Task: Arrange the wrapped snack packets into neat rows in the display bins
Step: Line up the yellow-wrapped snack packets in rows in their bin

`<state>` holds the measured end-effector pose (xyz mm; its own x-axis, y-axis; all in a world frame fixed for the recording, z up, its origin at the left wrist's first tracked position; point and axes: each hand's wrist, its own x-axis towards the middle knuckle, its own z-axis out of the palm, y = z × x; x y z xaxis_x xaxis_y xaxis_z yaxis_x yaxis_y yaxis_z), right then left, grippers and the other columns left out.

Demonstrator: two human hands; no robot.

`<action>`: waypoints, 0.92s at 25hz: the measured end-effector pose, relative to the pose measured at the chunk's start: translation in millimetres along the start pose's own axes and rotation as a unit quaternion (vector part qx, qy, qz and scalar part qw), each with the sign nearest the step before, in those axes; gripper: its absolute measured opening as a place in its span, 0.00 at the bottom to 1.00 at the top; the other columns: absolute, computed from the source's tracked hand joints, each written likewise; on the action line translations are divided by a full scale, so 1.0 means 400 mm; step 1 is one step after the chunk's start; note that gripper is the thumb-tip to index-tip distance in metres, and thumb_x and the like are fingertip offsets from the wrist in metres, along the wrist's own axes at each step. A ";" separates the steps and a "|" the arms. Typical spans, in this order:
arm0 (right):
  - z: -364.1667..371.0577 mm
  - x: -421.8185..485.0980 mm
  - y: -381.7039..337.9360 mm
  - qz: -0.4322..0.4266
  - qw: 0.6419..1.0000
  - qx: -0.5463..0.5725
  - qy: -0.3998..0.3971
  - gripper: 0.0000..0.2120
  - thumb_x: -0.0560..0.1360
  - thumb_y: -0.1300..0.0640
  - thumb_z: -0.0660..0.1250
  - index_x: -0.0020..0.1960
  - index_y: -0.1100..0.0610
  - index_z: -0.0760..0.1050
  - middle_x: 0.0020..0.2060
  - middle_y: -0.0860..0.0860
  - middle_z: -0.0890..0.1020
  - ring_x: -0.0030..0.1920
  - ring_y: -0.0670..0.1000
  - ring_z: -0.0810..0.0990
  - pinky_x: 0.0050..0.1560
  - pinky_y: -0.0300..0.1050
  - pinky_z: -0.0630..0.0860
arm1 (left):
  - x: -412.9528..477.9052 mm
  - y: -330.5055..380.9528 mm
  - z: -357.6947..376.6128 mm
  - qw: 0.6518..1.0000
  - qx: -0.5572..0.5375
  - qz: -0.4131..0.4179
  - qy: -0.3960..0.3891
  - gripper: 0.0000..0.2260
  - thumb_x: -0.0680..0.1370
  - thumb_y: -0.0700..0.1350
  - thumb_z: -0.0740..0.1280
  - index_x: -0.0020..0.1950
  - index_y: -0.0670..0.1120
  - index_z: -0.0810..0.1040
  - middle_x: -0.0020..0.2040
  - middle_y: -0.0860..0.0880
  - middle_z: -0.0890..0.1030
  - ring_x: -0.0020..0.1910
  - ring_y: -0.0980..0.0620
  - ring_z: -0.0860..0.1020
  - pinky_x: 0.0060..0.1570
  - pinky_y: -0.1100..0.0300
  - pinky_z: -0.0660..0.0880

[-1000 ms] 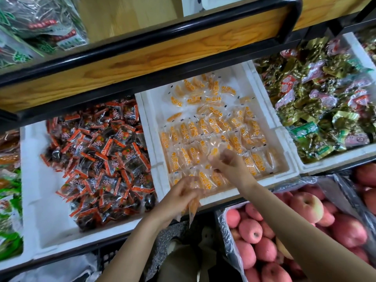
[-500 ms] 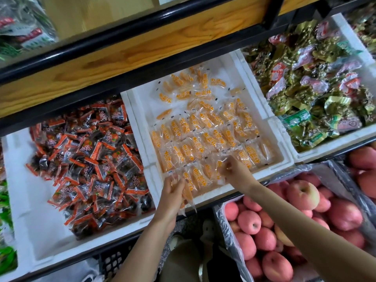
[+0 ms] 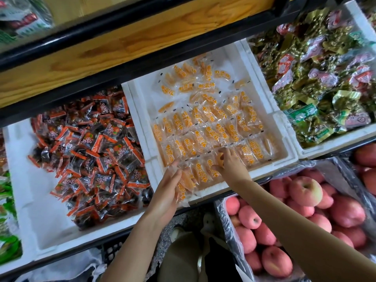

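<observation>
Filling the near row of the middle foam bin (image 3: 140,127) with orange snack packets (image 3: 203,137): tidy rows across the near half, a loose scatter (image 3: 193,80) at the far end. Gripping a small sheaf of spare packets (image 3: 183,187) in the left hand (image 3: 166,194), fingers curled round them, just over the near rim. Pinching one packet (image 3: 220,158) between thumb and fingertips of the right hand (image 3: 232,165), low against the near row, right of the sheaf. By the look of them: very light, soft inside, wrapped in slick crinkly clear film, likely to slide over neighbours and skew a row. Best taken by the flat sealed ends or lightly across the middle, never squeezed. Probably better laid flat and nudged edge to edge than dropped. Alongside: dark red-striped packets (image 3: 87,151) in the left bin, green-gold packets (image 3: 325,88) to the right, apples (image 3: 305,190) near right.
</observation>
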<state>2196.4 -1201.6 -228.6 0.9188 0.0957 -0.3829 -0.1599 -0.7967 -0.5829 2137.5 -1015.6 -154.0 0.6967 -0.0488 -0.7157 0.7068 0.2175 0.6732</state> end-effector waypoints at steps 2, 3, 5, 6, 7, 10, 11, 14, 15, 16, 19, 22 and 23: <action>-0.021 -0.039 -0.039 -0.045 0.995 0.070 0.053 0.14 0.79 0.55 0.61 0.62 0.59 0.68 0.50 0.52 0.76 0.46 0.53 0.78 0.47 0.51 0.77 | -0.004 -0.001 0.007 1.000 -0.004 0.004 -0.003 0.14 0.81 0.50 0.59 0.65 0.51 0.75 0.59 0.53 0.81 0.66 0.56 0.71 0.67 0.53 0.63; -0.036 -0.064 -0.066 -0.057 0.987 0.147 0.030 0.11 0.80 0.55 0.60 0.59 0.58 0.69 0.45 0.51 0.78 0.41 0.51 0.78 0.44 0.50 0.77 | -0.003 -0.005 0.011 1.000 -0.011 0.012 0.002 0.14 0.81 0.50 0.59 0.64 0.49 0.76 0.58 0.52 0.82 0.66 0.55 0.72 0.68 0.53 0.63; -0.052 -0.114 -0.111 -0.058 0.954 0.278 -0.093 0.07 0.79 0.54 0.60 0.55 0.55 0.71 0.42 0.50 0.79 0.37 0.48 0.79 0.40 0.44 0.78 | -0.002 -0.007 0.026 0.999 -0.012 0.034 0.000 0.15 0.81 0.49 0.59 0.65 0.50 0.76 0.57 0.50 0.82 0.64 0.53 0.75 0.69 0.52 0.63; -0.053 -0.131 -0.121 -0.060 0.942 0.304 -0.133 0.08 0.78 0.53 0.62 0.55 0.55 0.71 0.44 0.50 0.79 0.38 0.46 0.79 0.39 0.39 0.77 | 0.003 -0.009 0.031 0.999 -0.001 0.044 -0.007 0.15 0.81 0.50 0.59 0.66 0.52 0.75 0.60 0.50 0.81 0.65 0.53 0.74 0.70 0.52 0.63; -0.052 -0.141 -0.122 -0.063 0.940 0.304 -0.140 0.10 0.76 0.53 0.65 0.55 0.55 0.72 0.46 0.51 0.78 0.38 0.45 0.79 0.38 0.35 0.75 | 0.005 -0.007 0.040 0.999 0.010 0.046 -0.016 0.17 0.80 0.51 0.60 0.68 0.53 0.74 0.64 0.51 0.78 0.66 0.54 0.73 0.69 0.53 0.63; -0.057 -0.144 -0.096 -0.043 0.957 0.276 -0.078 0.14 0.70 0.54 0.73 0.51 0.51 0.72 0.40 0.46 0.75 0.34 0.45 0.73 0.36 0.32 0.69 | 0.012 -0.012 0.063 0.999 0.019 0.040 -0.024 0.20 0.78 0.51 0.62 0.71 0.50 0.69 0.65 0.51 0.76 0.64 0.55 0.72 0.65 0.56 0.65; -0.060 -0.145 -0.086 -0.038 0.963 0.262 -0.054 0.14 0.68 0.55 0.75 0.46 0.51 0.70 0.35 0.46 0.73 0.31 0.44 0.69 0.33 0.33 0.66 | 0.012 -0.011 0.072 0.998 0.024 0.048 -0.022 0.17 0.79 0.49 0.61 0.69 0.50 0.71 0.62 0.52 0.77 0.61 0.56 0.73 0.63 0.57 0.68; -0.061 -0.156 -0.061 -0.088 0.977 0.192 -0.013 0.19 0.68 0.54 0.75 0.36 0.49 0.63 0.28 0.45 0.69 0.28 0.44 0.65 0.32 0.36 0.63 | 0.020 -0.020 0.097 0.993 0.074 0.089 -0.012 0.14 0.80 0.47 0.62 0.65 0.50 0.75 0.55 0.51 0.77 0.51 0.58 0.75 0.53 0.51 0.72; -0.060 -0.162 -0.057 -0.115 0.977 0.179 -0.015 0.17 0.70 0.54 0.73 0.36 0.48 0.63 0.30 0.43 0.69 0.29 0.43 0.68 0.34 0.35 0.65 | 0.025 -0.021 0.103 0.990 0.096 0.099 0.011 0.10 0.79 0.47 0.63 0.59 0.50 0.78 0.49 0.48 0.76 0.45 0.55 0.75 0.48 0.52 0.72; -0.058 -0.166 -0.050 -0.133 0.975 0.177 -0.022 0.14 0.73 0.54 0.71 0.38 0.48 0.65 0.33 0.43 0.70 0.31 0.40 0.71 0.35 0.35 0.67 | 0.034 -0.023 0.105 0.988 0.113 0.098 0.044 0.06 0.79 0.47 0.65 0.52 0.49 0.79 0.43 0.45 0.74 0.40 0.53 0.73 0.42 0.55 0.71; -0.069 -0.160 -0.019 -0.103 0.961 0.257 -0.023 0.09 0.76 0.58 0.66 0.45 0.48 0.67 0.37 0.44 0.73 0.34 0.39 0.76 0.38 0.38 0.74 | 0.043 -0.028 0.113 0.977 0.162 0.107 0.087 0.08 0.80 0.47 0.64 0.48 0.43 0.78 0.36 0.45 0.71 0.34 0.49 0.68 0.37 0.59 0.65; -0.100 -0.124 0.023 -0.003 0.934 0.356 -0.023 0.08 0.76 0.60 0.66 0.48 0.48 0.68 0.41 0.54 0.75 0.34 0.46 0.81 0.35 0.43 0.80 | 0.043 -0.017 0.123 0.982 0.132 0.098 0.088 0.07 0.81 0.46 0.61 0.53 0.44 0.75 0.40 0.53 0.83 0.35 0.56 0.77 0.43 0.60 0.68; -0.112 -0.110 0.039 0.020 0.934 0.355 -0.024 0.08 0.76 0.60 0.67 0.48 0.49 0.70 0.42 0.56 0.75 0.33 0.46 0.81 0.32 0.40 0.79 | 0.046 -0.015 0.123 0.984 0.125 0.090 0.091 0.05 0.82 0.47 0.61 0.53 0.46 0.74 0.41 0.55 0.83 0.34 0.59 0.77 0.43 0.60 0.69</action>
<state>2169.6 -1244.9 -188.5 0.8924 0.1141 -0.4365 -0.4088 -0.2052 -0.8893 2152.3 -1065.6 -162.1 0.7956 0.1483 -0.5874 0.5984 -0.0401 0.8002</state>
